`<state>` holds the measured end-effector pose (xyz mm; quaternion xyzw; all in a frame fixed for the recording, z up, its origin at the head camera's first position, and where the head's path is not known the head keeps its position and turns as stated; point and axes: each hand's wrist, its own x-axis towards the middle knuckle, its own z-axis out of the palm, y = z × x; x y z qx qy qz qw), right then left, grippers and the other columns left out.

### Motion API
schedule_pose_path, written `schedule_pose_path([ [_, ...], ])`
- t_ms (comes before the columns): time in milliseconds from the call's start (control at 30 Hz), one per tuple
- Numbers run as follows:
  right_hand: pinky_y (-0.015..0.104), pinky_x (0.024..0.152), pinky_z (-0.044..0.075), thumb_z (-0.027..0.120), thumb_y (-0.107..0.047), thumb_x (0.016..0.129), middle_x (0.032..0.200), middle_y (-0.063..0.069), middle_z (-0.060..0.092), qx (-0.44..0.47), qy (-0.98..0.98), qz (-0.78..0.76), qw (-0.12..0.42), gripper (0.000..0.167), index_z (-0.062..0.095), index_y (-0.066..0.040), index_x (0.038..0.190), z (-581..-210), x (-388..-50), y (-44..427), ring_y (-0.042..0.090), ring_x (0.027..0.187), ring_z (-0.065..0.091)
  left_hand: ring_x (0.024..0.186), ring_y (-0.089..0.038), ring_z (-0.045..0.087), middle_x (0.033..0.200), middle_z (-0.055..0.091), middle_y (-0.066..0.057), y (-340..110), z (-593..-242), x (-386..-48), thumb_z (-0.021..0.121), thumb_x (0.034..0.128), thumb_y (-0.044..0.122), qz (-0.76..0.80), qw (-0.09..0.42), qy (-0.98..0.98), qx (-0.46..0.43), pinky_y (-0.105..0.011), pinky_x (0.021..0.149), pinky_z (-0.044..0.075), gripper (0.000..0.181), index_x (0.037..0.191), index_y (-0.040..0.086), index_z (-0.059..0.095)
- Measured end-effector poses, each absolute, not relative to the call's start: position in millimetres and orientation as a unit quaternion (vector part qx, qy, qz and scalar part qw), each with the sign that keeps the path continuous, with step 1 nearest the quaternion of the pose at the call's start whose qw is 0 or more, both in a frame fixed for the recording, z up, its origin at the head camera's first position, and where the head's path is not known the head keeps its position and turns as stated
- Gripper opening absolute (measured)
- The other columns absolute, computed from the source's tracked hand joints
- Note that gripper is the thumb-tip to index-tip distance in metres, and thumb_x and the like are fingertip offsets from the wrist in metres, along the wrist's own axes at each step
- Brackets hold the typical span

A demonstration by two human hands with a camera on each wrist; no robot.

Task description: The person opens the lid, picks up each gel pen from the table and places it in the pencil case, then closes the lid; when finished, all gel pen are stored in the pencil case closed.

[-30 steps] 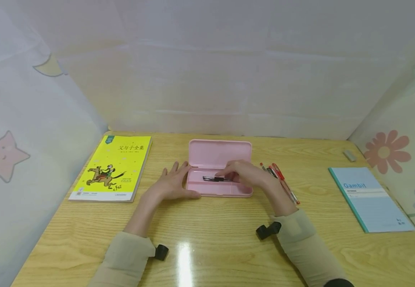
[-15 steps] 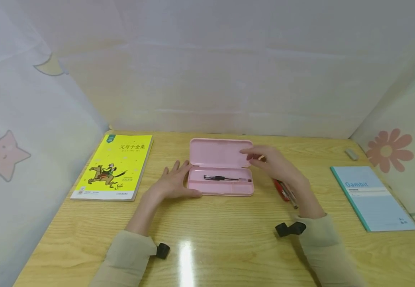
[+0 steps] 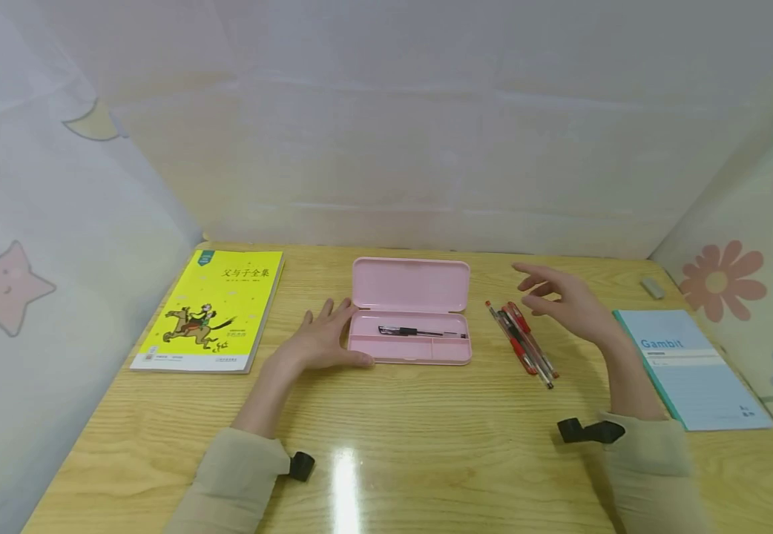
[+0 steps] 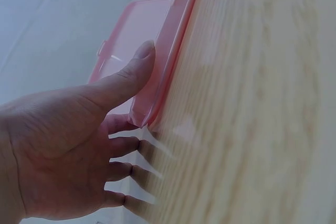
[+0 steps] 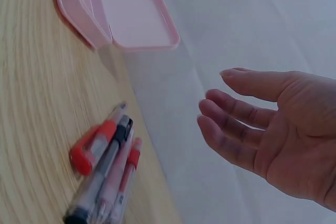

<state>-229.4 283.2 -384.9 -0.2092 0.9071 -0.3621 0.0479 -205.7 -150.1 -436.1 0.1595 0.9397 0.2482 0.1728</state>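
Note:
A pink pencil case (image 3: 409, 351) stands with its lid (image 3: 409, 285) raised. One black gel pen (image 3: 408, 331) lies in its long rear compartment. My left hand (image 3: 320, 343) rests at the case's left end with fingers spread; in the left wrist view its thumb (image 4: 134, 74) lies along the front wall and the fingertips reach down to the table. My right hand (image 3: 570, 302) hovers in the air, holding nothing, its fingers loosely bent. Just left of it lies a loose bunch of several red and black pens (image 3: 523, 341), also visible as pens (image 5: 107, 166) in the right wrist view.
A yellow book (image 3: 209, 311) lies at the left of the wooden table (image 3: 420, 452). At the right are a light-blue notebook (image 3: 693, 371) and, behind it, a small eraser (image 3: 652, 288). White cloth walls (image 3: 393, 148) border the table's back and sides.
My right hand has let go of the black pen inside the case and moved right, past the bunch of pens. My left hand has stayed at the case.

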Motion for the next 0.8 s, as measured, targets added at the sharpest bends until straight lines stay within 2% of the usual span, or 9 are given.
schedule_pose_path([
  [133,0.037,0.081,0.065,0.061,-0.017,0.104,0.131,0.023,0.062,-0.214,0.902,-0.367,0.074,0.058,0.041,-0.019,0.159,-388,-229,294,0.036,0.111,0.067,0.16,-0.048,0.004,0.173,0.013,-0.02,-152,-436,-207,0.079,0.0815,0.06,0.251,0.172,0.939,0.163,-0.071,0.127,0.003,0.111,0.165,0.012,0.023],
  [267,0.036,0.082,0.065,0.061,-0.015,0.104,0.136,0.027,0.058,-0.205,0.896,-0.379,0.107,0.062,0.036,-0.018,0.161,-391,-229,302,0.04,0.115,0.065,0.16,-0.049,0.004,0.173,0.013,-0.02,-153,-435,-207,0.079,0.0826,0.057,0.255,0.174,0.937,0.166,-0.071,0.127,0.002,0.11,0.165,0.011,0.023],
  [433,0.041,0.085,0.065,0.062,-0.011,0.103,0.141,0.031,0.052,-0.186,0.887,-0.389,0.166,0.069,0.029,-0.015,0.163,-395,-227,309,0.044,0.119,0.063,0.159,-0.049,0.005,0.172,0.014,-0.021,-153,-434,-207,0.079,0.0835,0.055,0.256,0.176,0.936,0.168,-0.071,0.127,0.002,0.108,0.165,0.011,0.023],
  [600,0.045,0.087,0.064,0.065,-0.012,0.101,0.142,0.033,0.049,-0.158,0.882,-0.391,0.21,0.075,0.024,-0.011,0.164,-400,-227,314,0.039,0.116,0.065,0.16,-0.048,0.005,0.173,0.014,-0.02,-152,-435,-207,0.079,0.083,0.057,0.254,0.176,0.936,0.165,-0.07,0.128,0.003,0.109,0.165,0.012,0.023],
  [800,0.038,0.084,0.063,0.069,-0.011,0.098,0.143,0.034,0.048,-0.143,0.88,-0.381,0.245,0.083,0.021,-0.008,0.165,-406,-231,315,0.032,0.11,0.069,0.16,-0.047,0.005,0.173,0.015,-0.019,-152,-436,-207,0.079,0.0823,0.058,0.253,0.176,0.937,0.162,-0.069,0.128,0.002,0.109,0.165,0.013,0.023],
])
